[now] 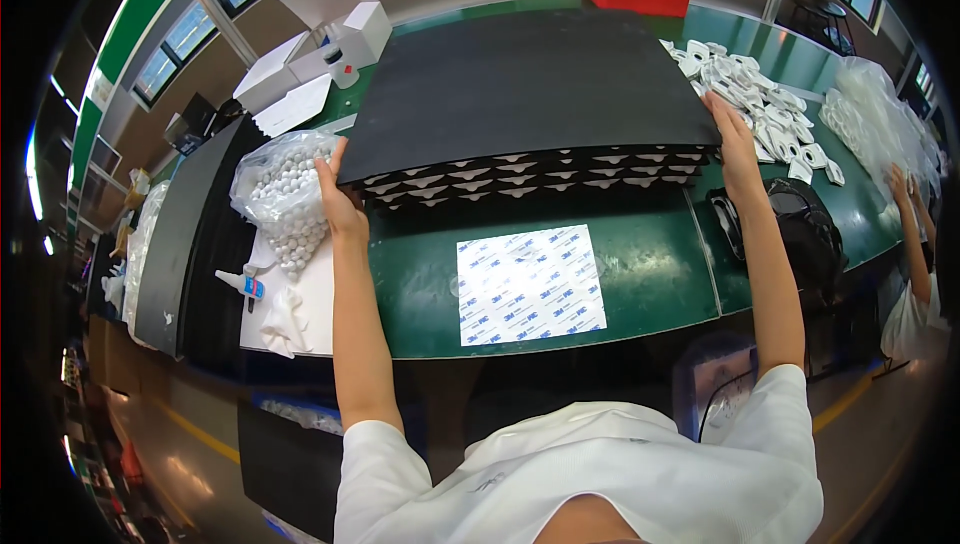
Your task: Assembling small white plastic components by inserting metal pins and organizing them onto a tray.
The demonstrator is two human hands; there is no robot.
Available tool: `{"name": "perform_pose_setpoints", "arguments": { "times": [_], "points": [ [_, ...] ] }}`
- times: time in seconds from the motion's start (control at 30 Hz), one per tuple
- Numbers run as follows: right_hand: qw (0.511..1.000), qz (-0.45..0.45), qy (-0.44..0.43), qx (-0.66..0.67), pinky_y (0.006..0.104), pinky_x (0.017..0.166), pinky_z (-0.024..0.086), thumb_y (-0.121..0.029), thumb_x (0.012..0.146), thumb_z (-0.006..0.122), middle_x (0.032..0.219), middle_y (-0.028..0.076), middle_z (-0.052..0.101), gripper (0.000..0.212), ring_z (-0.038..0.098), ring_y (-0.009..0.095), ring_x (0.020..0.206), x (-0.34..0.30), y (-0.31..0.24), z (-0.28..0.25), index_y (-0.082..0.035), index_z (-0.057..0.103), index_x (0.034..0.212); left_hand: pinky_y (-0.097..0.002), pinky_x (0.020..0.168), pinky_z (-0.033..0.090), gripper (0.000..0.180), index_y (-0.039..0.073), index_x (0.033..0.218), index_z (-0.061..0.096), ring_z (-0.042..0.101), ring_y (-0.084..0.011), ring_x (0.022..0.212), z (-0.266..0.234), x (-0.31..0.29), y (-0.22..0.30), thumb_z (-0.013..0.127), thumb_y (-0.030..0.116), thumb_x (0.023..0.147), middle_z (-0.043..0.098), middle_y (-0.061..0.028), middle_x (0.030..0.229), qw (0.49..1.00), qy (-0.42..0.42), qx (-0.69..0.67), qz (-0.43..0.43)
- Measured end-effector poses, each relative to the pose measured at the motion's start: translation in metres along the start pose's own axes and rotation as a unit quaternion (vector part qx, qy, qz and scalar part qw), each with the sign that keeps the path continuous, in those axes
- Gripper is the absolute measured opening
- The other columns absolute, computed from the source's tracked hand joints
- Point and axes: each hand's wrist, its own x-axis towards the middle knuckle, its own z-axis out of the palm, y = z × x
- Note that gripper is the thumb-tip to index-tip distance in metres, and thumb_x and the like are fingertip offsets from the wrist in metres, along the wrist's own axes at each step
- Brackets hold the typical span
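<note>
Clearly, left grip [343,202], right grip [736,147] clasping stacked matte rectangular panels [540,84], glossy green table [650,269]

forms a wide stack of black sheets [530,79]. lies level on the green table [660,279]. shows white pieces [518,180] between layers.

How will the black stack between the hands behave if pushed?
The black stack seems unlikely to tip, being much wider than tall. It may shear a little, since its front shows several separate layers. Its top is probably fairly stiff, as it spans flat without visible sagging.
</note>
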Motion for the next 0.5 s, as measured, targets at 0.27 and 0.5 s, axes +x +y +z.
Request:
{"name": "perform_pose_setpoints", "arguments": {
  "times": [0.27,0.5],
  "points": [
    [0.999,0.034,-0.003,0.037,0.0253,0.1,0.026,-0.033,0.092,0.043,0.129,0.009,0.045,0.048,0.04,0.017,0.119,-0.007,-0.01,0.018,0.002,0.045,0.125,-0.0303,0.103,0.025,0.064,-0.001,0.132,0.033,0.036,-0.0224,0.123,0.003,-0.002,-0.002,0.018,0.048,0.094,0.039,-0.0115,0.133,0.997,-0.05,0.051,0.026],
    [0.998,0.043,0.008,0.048,0.0261,0.097,0.03,-0.037,0.092,0.044,0.122,0.009,0.05,0.05,0.046,0.016,0.112,0.002,-0.002,0.016,0.001,0.048,0.122,-0.0305,0.104,0.024,0.065,0.001,0.133,0.033,0.035,-0.0228,0.123,0.006,-0.004,0.001,0.016,0.05,0.093,0.038,-0.0117,0.134,0.994,-0.067,0.085,0.024]
  ]
}}
